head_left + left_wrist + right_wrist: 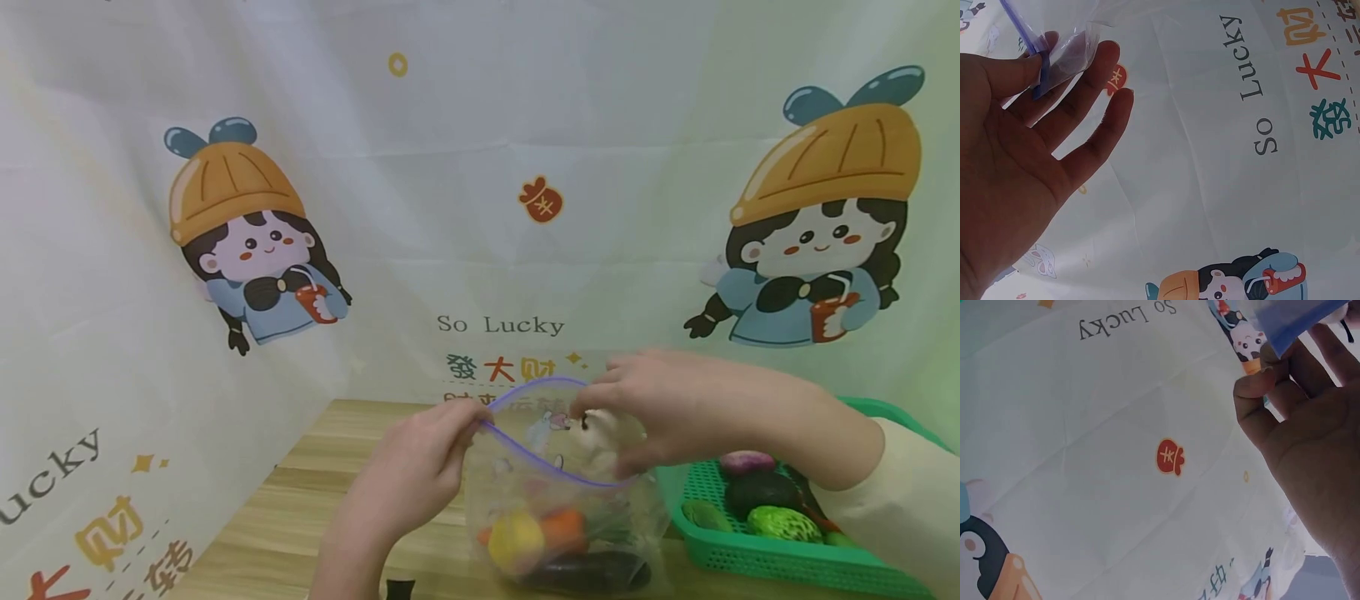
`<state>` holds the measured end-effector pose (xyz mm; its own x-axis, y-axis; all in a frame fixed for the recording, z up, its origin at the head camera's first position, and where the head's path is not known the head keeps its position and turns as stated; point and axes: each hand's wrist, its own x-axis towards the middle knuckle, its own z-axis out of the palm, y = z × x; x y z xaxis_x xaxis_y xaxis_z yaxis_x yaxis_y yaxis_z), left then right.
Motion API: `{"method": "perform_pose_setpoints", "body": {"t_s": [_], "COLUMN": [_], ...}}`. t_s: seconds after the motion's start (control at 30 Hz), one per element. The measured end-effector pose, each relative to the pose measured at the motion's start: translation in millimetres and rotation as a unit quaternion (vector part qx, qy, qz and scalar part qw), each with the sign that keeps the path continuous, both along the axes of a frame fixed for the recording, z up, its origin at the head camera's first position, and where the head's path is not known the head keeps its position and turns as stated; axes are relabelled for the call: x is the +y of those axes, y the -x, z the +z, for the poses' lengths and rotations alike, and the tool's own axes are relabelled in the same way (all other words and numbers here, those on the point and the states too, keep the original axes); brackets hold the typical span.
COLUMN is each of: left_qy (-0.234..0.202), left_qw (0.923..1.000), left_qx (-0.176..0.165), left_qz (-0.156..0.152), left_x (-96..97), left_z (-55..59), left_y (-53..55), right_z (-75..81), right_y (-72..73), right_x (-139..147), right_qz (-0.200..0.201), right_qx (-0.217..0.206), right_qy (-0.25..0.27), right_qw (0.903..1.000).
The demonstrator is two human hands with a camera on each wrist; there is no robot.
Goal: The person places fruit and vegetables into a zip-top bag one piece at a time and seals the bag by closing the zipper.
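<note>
A clear zip-top bag (487,492) with a purple-blue zip stands on the table, its mouth spread. Inside show a yellow round piece (516,543), an orange piece (562,531) and a long dark eggplant-like piece (588,572). My left hand (427,462) pinches the left end of the zip between thumb and finger; the left wrist view shows the other fingers (1099,128) spread apart. Over the mouth's right side, my right hand (667,408) holds a whitish rounded thing (603,433) with a small dark bit; its kind is unclear, partly hidden by fingers and film.
A green plastic basket (795,567) stands right of the bag, partly behind my right forearm. It holds a green bumpy vegetable (783,524), a dark vegetable (761,493) and a purple one (746,462). A printed white cloth (450,208) hangs behind the wooden table (300,508).
</note>
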<state>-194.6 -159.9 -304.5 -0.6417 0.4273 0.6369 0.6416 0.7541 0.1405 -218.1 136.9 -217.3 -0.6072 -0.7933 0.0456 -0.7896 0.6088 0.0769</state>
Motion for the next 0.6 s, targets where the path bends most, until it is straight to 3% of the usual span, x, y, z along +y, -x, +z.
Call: {"method": "perform_pose_setpoints", "body": {"t_s": [0.13,0.6], "left_qy": [0.000,0.007], "left_qw": [1.0000,0.9999], "left_qx": [0.001,-0.013], "left_qz": [-0.004,-0.007], "left_x": [0.3,3.4], "left_z": [-0.4,-1.1], "left_y": [0.2,0.1], "right_z": [-1.9,-6.6], "right_y": [3.8,4.2], "right_x": [2.5,9.2], "right_qz": [-0.018,-0.009], "right_qx": [-0.026,-0.012], "right_qy": [-0.016,-0.028], "right_qw": [0.9994,0.9995]}}
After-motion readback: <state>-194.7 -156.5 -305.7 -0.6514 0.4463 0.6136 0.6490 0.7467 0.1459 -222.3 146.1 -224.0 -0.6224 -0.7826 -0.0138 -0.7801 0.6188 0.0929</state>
